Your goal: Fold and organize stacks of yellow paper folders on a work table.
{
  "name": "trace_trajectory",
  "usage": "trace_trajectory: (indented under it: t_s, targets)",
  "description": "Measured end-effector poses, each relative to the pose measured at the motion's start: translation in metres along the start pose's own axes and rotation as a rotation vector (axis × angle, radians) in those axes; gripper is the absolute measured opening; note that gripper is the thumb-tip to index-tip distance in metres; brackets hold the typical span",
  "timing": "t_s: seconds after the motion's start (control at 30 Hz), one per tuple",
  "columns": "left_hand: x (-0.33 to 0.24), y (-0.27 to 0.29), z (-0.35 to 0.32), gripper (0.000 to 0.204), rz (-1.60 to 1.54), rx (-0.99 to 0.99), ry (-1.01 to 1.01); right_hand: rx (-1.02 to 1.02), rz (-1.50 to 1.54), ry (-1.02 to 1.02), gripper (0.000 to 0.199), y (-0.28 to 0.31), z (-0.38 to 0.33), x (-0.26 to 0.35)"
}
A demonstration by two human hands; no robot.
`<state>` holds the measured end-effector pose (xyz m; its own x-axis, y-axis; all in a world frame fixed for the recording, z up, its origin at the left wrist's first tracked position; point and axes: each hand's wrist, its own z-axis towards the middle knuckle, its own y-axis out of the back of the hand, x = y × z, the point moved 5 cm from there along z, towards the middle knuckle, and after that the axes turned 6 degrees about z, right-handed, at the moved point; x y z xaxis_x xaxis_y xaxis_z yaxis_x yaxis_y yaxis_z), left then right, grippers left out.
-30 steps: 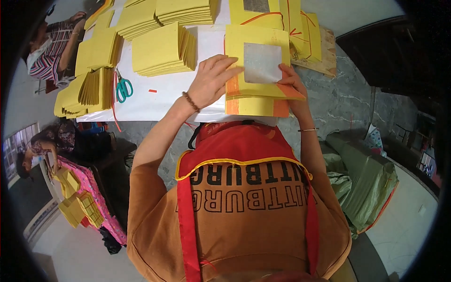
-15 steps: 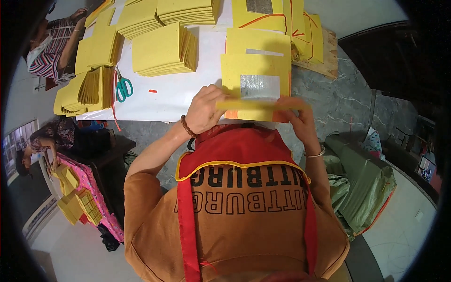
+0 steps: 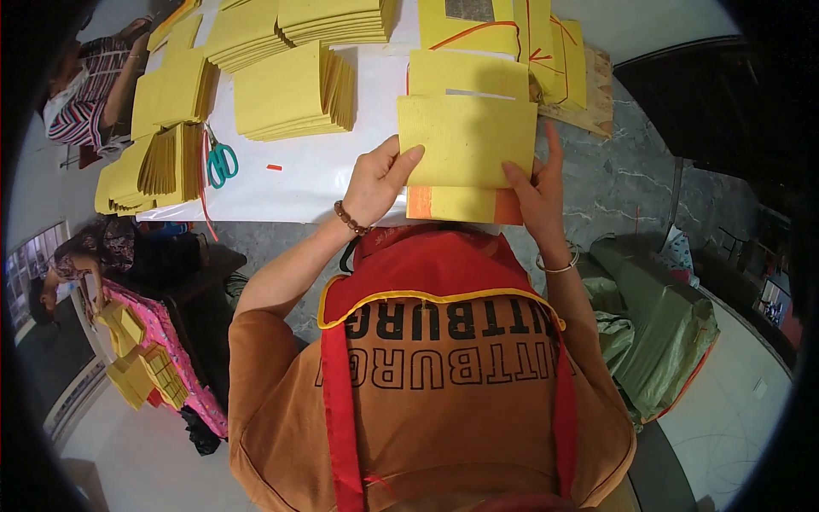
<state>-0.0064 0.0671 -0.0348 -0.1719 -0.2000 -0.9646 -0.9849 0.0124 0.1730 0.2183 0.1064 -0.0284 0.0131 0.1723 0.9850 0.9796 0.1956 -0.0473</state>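
Note:
A folded yellow paper sheet [image 3: 467, 136] is held between my two hands over the near edge of the table. My left hand [image 3: 380, 177] pinches its lower left corner, thumb on top. At the lower right, my right hand [image 3: 539, 192] presses its thumb on the sheet, with the index finger stretched up past the edge. Beneath it lies more yellow paper with orange ends [image 3: 465, 205]. Just beyond, another yellow paper stack [image 3: 469, 72] shows a thin silver strip at its front edge.
Several yellow paper stacks [image 3: 281, 94] cover the white tabletop [image 3: 290, 188]. Teal-handled scissors [image 3: 222, 162] and a small red scrap [image 3: 274, 167] lie at left. Red-tied yellow bundles [image 3: 567, 72] rest on a wooden board [image 3: 601, 90]. Two people sit at far left.
The strip of paper that was raised and blurred between my hands now lies flat as a yellow face. The silver patch is covered. Both hands have shifted slightly to the sheet's sides.

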Motion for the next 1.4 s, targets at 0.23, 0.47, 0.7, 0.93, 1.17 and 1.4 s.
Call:
trace_trajectory:
  t_s: [0.23, 0.47, 0.7, 0.93, 1.17, 1.4]
  targets:
    - [0.010, 0.002, 0.005, 0.021, -0.025, -0.032, 0.220, 0.030, -0.181, 0.100, 0.039, 0.001, 0.006, -0.003]
    - [-0.002, -0.002, 0.007, 0.022, -0.096, -0.109, 0.244, -0.044, -0.128, 0.053, 0.034, 0.001, 0.008, -0.002]
    - [-0.003, 0.004, 0.006, 0.014, -0.074, -0.080, 0.255, -0.078, -0.219, 0.102, 0.035, 0.005, 0.010, -0.004]
    - [-0.107, -0.030, -0.011, 0.037, 0.888, 0.001, -0.856, -0.098, -0.364, 0.148, 0.036, 0.004, 0.011, 0.000]
    - [-0.062, -0.065, 0.008, 0.061, 1.161, 0.214, -0.692, -0.062, -0.308, 0.093, 0.036, 0.000, 0.010, 0.004]
    - [-0.039, -0.069, 0.015, 0.067, 1.241, 0.186, -0.700, -0.160, -0.831, 0.353, 0.050, -0.017, -0.004, 0.035]
